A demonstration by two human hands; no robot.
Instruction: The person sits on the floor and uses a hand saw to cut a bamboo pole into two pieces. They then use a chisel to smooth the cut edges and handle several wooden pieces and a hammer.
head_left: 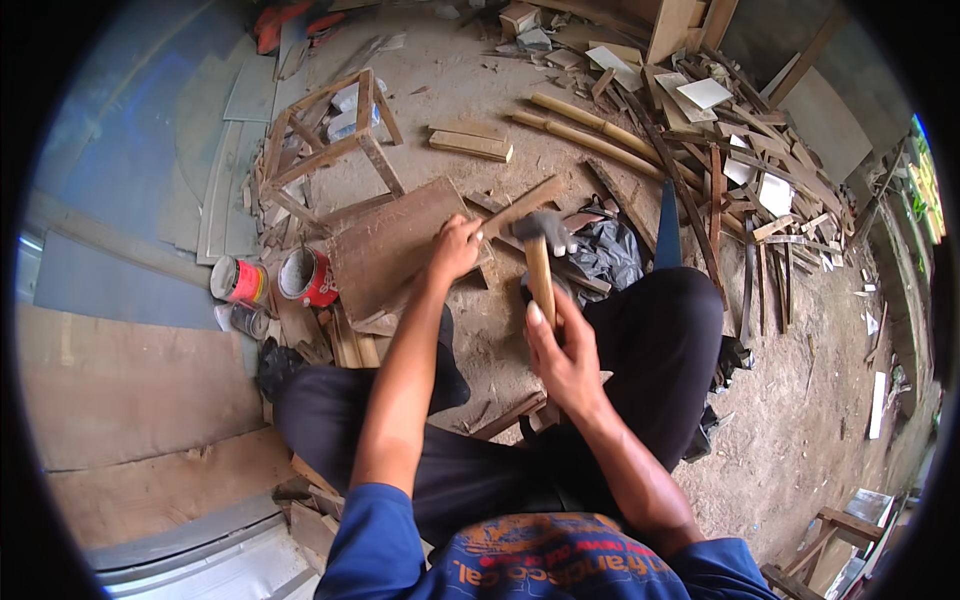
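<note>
My right hand is wrapped round the wooden handle of a hammer, whose dark metal head is raised in front of me. My left hand is closed at the right edge of a flat brown wooden board. From its fingers a narrow wooden strip runs off to the upper right, and the hand seems to grip the strip's near end. Whether anything small is also pinched there is hidden. The hammer head hangs just right of the strip, apart from my left hand.
A wooden stool frame stands beyond the board. Paint cans sit to its left. A handsaw and a black plastic bag lie near my right knee. Bamboo poles and a scrap wood pile spread at the far right.
</note>
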